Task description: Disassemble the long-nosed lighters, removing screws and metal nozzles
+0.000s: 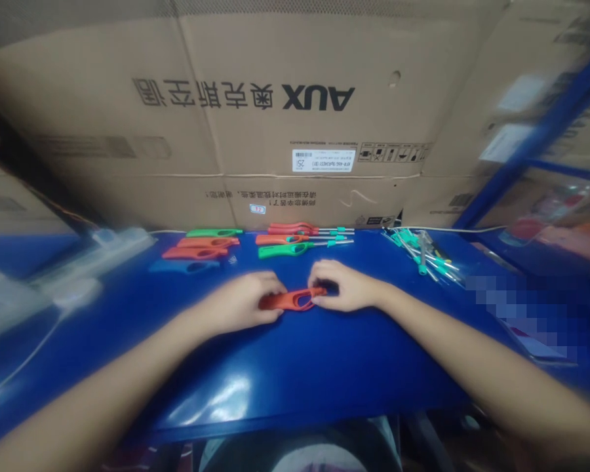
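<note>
An orange-red lighter body (291,300) lies level just above or on the blue table, its oval trigger opening toward the right. My left hand (250,300) is wrapped round its handle end. My right hand (343,286) pinches its narrow front end with thumb and fingers. No metal rod shows on this body. Behind my hands, a green lighter (284,250) with a metal rod lies beside red and orange ones with rods. Further left are lighter bodies without rods: green (215,233), orange (196,252) and blue (184,266).
Metal rods with teal parts (423,255) are heaped at the back right. A white power strip (93,255) with a cable lies on the left. A cardboard wall (255,144) rises behind the blue table (295,367). A blue post (531,137) slants at the right.
</note>
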Demonstrator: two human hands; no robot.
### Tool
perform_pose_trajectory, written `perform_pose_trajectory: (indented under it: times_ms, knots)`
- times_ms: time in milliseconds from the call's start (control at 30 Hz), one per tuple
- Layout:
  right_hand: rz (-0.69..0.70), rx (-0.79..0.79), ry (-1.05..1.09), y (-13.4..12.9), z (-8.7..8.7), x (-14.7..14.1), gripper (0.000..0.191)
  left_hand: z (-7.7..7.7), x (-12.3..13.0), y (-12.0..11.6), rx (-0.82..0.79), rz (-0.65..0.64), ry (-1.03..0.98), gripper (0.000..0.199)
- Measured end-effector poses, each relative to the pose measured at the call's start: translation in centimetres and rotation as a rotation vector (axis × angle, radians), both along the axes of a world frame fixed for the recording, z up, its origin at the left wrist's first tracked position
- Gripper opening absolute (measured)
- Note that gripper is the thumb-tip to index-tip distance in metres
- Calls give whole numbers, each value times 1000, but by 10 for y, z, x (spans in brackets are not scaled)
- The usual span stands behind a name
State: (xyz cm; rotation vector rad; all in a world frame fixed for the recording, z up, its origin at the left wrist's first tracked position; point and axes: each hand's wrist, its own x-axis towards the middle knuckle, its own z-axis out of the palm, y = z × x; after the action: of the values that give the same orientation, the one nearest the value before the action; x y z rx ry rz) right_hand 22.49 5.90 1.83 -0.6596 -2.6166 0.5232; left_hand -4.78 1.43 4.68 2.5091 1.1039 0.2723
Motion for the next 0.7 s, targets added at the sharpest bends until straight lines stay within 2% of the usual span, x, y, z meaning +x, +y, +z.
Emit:
perform_pose_trajectory:
  times_ms: [133, 367, 500, 633, 700]
  knots:
    - [0, -37, 11, -8, 3, -6, 15, -2, 0, 2, 48, 16, 25, 30]
    - [-5, 15, 75, -2, -8, -7, 13, -2, -2, 3, 60, 42, 53, 25]
    - [28, 85, 64, -7, -6, -8, 28, -5, -1, 3, 56, 46, 33, 21]
    - [64, 116, 5, -12, -6, -11, 10, -6, -1, 4, 40, 48, 21, 21]
    - [78, 112, -5, -12, -7, -12, 9, -6, -1, 4, 30, 52, 21, 21]
